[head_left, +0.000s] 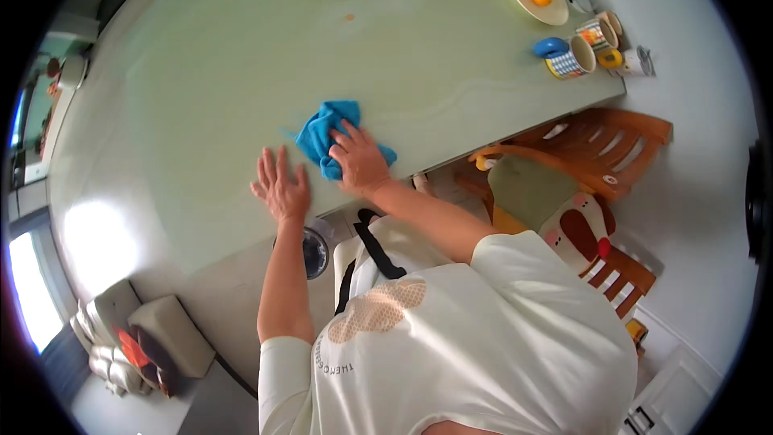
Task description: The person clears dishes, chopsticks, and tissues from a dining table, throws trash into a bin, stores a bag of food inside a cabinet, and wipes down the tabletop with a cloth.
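A crumpled blue cloth (322, 133) lies on the pale green tabletop (217, 89) close to its near edge. My right hand (360, 163) rests on the cloth, its fingers pressed into the folds and part of the fabric bunched beneath them. To the left, my left hand (282, 187) lies on the tabletop with its fingers spread and nothing in them. A small gap separates it from the cloth.
At the far right stand a plate (519, 2) with oranges and several mugs (573, 60). A wooden chair (620, 149) with a green cushion (527, 185) is beside the table's near right edge. A sofa (169, 334) is at lower left.
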A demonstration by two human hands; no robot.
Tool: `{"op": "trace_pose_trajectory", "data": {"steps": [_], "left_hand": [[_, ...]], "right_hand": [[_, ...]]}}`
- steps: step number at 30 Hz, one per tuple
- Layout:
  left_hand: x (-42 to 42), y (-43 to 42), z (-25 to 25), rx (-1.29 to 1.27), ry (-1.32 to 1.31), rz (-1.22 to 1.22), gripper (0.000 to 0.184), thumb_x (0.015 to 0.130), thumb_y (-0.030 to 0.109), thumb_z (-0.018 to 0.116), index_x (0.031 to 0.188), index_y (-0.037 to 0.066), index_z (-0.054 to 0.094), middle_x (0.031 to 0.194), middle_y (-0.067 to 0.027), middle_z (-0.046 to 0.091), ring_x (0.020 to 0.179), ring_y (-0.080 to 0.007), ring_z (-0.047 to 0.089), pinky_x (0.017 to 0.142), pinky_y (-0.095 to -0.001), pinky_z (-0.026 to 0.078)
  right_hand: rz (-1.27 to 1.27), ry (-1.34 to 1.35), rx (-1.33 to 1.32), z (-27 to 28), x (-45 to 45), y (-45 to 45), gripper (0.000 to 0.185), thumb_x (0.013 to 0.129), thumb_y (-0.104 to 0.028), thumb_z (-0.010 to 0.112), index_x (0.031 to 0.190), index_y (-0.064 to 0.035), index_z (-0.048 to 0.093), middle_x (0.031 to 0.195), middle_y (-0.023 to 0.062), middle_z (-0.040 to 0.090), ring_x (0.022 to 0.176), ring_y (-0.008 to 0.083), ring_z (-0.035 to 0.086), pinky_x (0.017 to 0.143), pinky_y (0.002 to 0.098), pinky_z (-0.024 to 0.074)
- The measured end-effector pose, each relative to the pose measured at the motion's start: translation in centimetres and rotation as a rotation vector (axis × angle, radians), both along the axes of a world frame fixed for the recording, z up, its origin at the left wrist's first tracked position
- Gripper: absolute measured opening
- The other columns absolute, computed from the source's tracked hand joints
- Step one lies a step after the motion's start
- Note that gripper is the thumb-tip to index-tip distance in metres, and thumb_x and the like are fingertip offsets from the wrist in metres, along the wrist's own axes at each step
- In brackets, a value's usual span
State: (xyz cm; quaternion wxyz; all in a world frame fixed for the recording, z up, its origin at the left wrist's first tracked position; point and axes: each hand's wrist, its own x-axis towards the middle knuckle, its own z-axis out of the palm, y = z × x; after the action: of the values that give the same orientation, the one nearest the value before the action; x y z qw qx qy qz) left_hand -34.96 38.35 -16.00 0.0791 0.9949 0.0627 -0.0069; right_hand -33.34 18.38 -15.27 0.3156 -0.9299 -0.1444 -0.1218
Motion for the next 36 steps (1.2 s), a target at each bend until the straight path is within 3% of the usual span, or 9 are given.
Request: {"op": "trace_pose_trajectory", "data": {"steps": [4, 7, 9, 10, 12, 21, 29, 32, 36], "left_hand": [[-0.4, 0.6, -0.2, -0.025, 0.027, 0.036, 0.054, 0.085, 0.037, 0.055, 0.136, 0.026, 0.039, 0.148, -0.0012, 0.026, 0.137, -0.0209, 0.021, 0.106, -0.0584, 0.011], [-0.6, 2.4, 0.1, -0.196, -0.015, -0.001, 0.058, 0.081, 0.038, 0.06, 0.134, 0.021, 0.042, 0.145, -0.0024, 0.032, 0.136, -0.0229, 0.024, 0.108, -0.0566, 0.008], [-1.0, 4.7, 0.0, -0.632, 0.009, -0.091, 0.054, 0.085, 0.029, 0.059, 0.134, 0.016, 0.041, 0.139, -0.006, 0.041, 0.131, -0.0237, 0.033, 0.108, -0.048, 0.018], [-1.5, 5.4, 0.0, -0.631, 0.009, -0.062, 0.054, 0.085, 0.029, 0.059, 0.134, 0.016, 0.041, 0.139, -0.006, 0.041, 0.131, -0.0237, 0.033, 0.108, -0.048, 0.018], [-2.3, 6.9, 0.3, -1.539, -0.144, 0.255, 0.045, 0.09, 0.019, 0.054, 0.132, 0.008, 0.042, 0.13, -0.01, 0.05, 0.124, -0.0214, 0.042, 0.105, -0.0369, 0.028], [-10.5, 9.7, 1.5, -1.235, -0.623, 0.731, 0.03, 0.092, 0.008, 0.05, 0.12, -0.002, 0.047, 0.11, -0.0129, 0.061, 0.104, -0.0168, 0.055, 0.093, -0.0283, 0.04], [-13.6, 12.1, 0.9, -1.121, -0.739, 0.867, 0.029, 0.089, 0.001, 0.05, 0.118, 0.0, 0.05, 0.106, -0.0099, 0.061, 0.099, -0.0149, 0.056, 0.088, -0.0247, 0.042], [-13.6, 14.3, -0.1, -0.93, -0.733, 0.974, 0.035, 0.085, 0.001, 0.053, 0.12, 0.0, 0.05, 0.113, -0.0103, 0.058, 0.107, -0.0179, 0.053, 0.093, -0.0294, 0.04], [-13.5, 21.3, 0.7, -0.693, -0.669, 1.15, 0.042, 0.082, 0.005, 0.056, 0.123, 0.0, 0.048, 0.122, -0.0112, 0.053, 0.117, -0.0209, 0.046, 0.098, -0.0335, 0.035]], "right_hand": [[0.159, 0.012, 0.115, -1.2, -1.5, -3.6, 0.023, 0.064, -0.011, 0.066, 0.086, -0.0082, 0.059, 0.121, 0.0121, 0.055, 0.115, 0.0351, 0.048, 0.097, 0.0451, 0.0374], [-0.123, -0.086, -0.06, -1.1, -3.4, -12.3, 0.024, 0.067, -0.014, 0.069, 0.086, -0.0076, 0.056, 0.121, 0.0146, 0.054, 0.111, 0.0373, 0.05, 0.093, 0.0458, 0.04], [-0.285, -0.14, -0.195, -0.2, -4.1, -15.5, 0.02, 0.069, -0.015, 0.067, 0.083, -0.0074, 0.054, 0.11, 0.0149, 0.057, 0.109, 0.0377, 0.05, 0.091, 0.0465, 0.0407], [-0.258, -0.134, -0.193, -0.4, -4.2, -14.9, 0.02, 0.069, -0.015, 0.067, 0.083, -0.0074, 0.054, 0.11, 0.0149, 0.057, 0.109, 0.0377, 0.05, 0.091, 0.0465, 0.0407], [-0.344, 0.141, -0.199, -0.9, -4.2, -12.8, 0.02, 0.069, -0.016, 0.065, 0.083, -0.0073, 0.052, 0.096, 0.0152, 0.055, 0.11, 0.0384, 0.048, 0.092, 0.0452, 0.0399], [0.592, 0.069, -0.065, 0.5, -1.3, 11.9, 0.024, 0.069, -0.019, 0.061, 0.09, -0.008, 0.053, 0.113, 0.0173, 0.05, 0.122, 0.04, 0.038, 0.101, 0.0524, 0.0294], [0.899, -0.04, 0.076, -0.2, 0.2, 24.4, 0.026, 0.076, -0.023, 0.059, 0.099, -0.0112, 0.054, 0.122, 0.0156, 0.049, 0.124, 0.0377, 0.037, 0.102, 0.0516, 0.0284], [0.964, 0.027, 0.099, -0.4, 0.6, 27.2, 0.046, 0.075, -0.024, 0.061, 0.12, -0.0262, 0.053, 0.129, 0.0125, 0.047, 0.126, 0.0372, 0.035, 0.103, 0.0504, 0.0274], [1.061, 0.06, -0.028, 0.2, 1.1, 28.3, 0.049, 0.074, -0.025, 0.062, 0.122, -0.0293, 0.053, 0.133, 0.0112, 0.044, 0.128, 0.0359, 0.032, 0.104, 0.0513, 0.0253]]}}
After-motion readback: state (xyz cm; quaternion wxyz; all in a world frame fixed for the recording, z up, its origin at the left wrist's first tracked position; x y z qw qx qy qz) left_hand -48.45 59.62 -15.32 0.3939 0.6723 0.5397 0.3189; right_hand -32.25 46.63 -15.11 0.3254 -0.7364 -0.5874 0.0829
